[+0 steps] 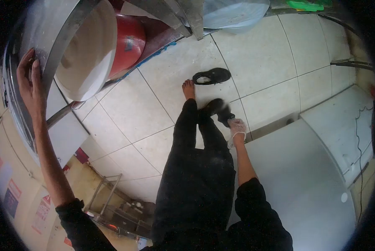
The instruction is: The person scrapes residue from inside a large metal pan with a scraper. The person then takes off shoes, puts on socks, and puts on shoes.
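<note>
My left hand (pixel 30 83) rests on the edge of a metal table (pixel 55 54), its fingers stretched out and holding nothing. Lower down, my right hand (pixel 237 127), in a clear plastic glove, pinches a limp black sock (pixel 225 118) beside my right leg. A dark shoe (pixel 216 105) shows close to that sock, partly blurred, seemingly on my right foot. My left foot (pixel 188 89) stands bare on the tiles. Just past its toes lies a loose black shoe (pixel 212 76), its opening showing a pale inside.
White floor tiles (pixel 154 104) spread around my feet. Under the table are a large whitish round tub (pixel 91 54) and a red container (pixel 131 42). A bluish plastic bag (pixel 235 14) is at the top. To the right stands a white cabinet (pixel 296 167); a metal rack (pixel 108 196) is at lower left.
</note>
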Tool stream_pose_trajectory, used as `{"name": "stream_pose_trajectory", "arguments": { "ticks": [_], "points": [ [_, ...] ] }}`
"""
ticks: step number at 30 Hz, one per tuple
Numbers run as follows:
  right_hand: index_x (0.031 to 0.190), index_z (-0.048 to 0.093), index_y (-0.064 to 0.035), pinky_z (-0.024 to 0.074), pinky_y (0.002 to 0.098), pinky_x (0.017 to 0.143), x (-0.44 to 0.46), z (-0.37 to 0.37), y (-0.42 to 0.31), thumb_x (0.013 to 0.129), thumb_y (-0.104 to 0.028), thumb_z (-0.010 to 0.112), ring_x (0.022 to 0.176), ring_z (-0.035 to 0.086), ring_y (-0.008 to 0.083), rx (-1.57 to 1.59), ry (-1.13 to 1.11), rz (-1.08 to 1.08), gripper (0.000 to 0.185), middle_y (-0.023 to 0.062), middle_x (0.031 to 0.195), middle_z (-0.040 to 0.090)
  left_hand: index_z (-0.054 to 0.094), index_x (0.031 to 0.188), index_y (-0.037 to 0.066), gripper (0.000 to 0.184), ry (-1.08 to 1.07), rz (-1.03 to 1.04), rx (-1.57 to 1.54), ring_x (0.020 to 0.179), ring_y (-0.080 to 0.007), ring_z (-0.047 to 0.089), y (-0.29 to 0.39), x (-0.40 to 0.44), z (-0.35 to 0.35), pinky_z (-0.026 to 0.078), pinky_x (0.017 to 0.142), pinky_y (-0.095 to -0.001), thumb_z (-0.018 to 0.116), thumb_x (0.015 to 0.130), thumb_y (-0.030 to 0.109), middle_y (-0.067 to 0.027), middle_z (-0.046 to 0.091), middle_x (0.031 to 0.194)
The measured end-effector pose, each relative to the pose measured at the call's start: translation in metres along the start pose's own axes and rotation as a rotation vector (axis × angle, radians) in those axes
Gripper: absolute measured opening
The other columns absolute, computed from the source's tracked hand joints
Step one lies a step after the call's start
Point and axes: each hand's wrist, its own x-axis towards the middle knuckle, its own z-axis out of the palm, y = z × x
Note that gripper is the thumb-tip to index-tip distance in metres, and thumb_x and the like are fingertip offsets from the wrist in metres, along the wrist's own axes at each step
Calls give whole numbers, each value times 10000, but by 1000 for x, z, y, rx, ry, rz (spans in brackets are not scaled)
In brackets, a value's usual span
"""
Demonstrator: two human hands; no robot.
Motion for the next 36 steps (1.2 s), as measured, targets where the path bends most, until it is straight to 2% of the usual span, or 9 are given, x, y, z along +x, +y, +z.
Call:
{"name": "stream_pose_trajectory", "arguments": {
  "ticks": [6,9,14,19,26,28,31,33,36],
  "points": [
    [896,597,-58,473,279,745,-17,17,-36,777,-138,804,792,570,132,86,-34,-16,252,19,845,617,534,1241,-41,337,461,227,-37,1169,-266,566,0,-45,6,453,1019,-394,581,972,157,-174,584,1240],
    [896,587,-57,482,270,765,-35,19,-63,771,-109,806,808,577,131,13,-89,74,258,33,872,627,457,1248,-66,399,555,-208,-468,1125,-291,571,71,-152,94,453,980,-428,573,970,197,-209,573,1226],
    [899,526,-56,483,268,750,-70,25,-122,803,-20,748,780,554,122,-2,-241,-98,244,22,854,582,445,1353,-13,633,-588,-782,-1017,1239,-285,496,227,-279,230,394,1040,-405,758,852,216,-160,544,1295],
    [904,499,-60,480,257,724,-80,29,-121,855,32,666,781,551,110,-103,-221,-387,197,21,854,563,574,1159,-16,376,-855,-685,-950,1013,-305,651,232,-338,271,546,823,-387,739,852,125,-197,612,1146],
    [937,516,-79,504,280,744,-98,49,-133,837,26,665,814,579,142,772,-101,283,208,14,869,557,585,1087,4,184,-880,-713,-793,893,-264,664,213,-333,257,553,706,-365,559,913,56,-156,636,1069],
    [963,527,-104,522,296,754,-94,53,-112,822,15,685,820,587,150,917,-156,316,243,8,864,559,576,1089,46,196,-784,-1757,-1223,867,-237,639,213,-332,261,531,740,-347,492,915,83,-107,636,1030],
    [949,551,-111,522,311,739,-90,49,-84,799,26,680,789,592,142,80,-33,-405,241,-2,853,564,559,1100,79,204,-745,-1814,-1684,890,-207,615,218,-330,251,506,809,-335,491,915,129,-64,627,1007],
    [942,568,-116,518,321,734,-85,41,-94,787,21,681,784,592,147,884,-66,421,236,4,865,573,558,1109,81,212,-839,-1719,-1697,944,-189,607,224,-320,236,492,847,-339,528,902,114,-60,624,1003],
    [1008,552,-95,468,257,792,-85,30,-91,803,26,647,885,576,131,802,-166,301,256,11,905,554,551,1110,87,292,-1054,-1606,-1624,959,-200,613,221,-314,223,494,823,-334,630,831,50,-43,627,1049]
  ]
}}
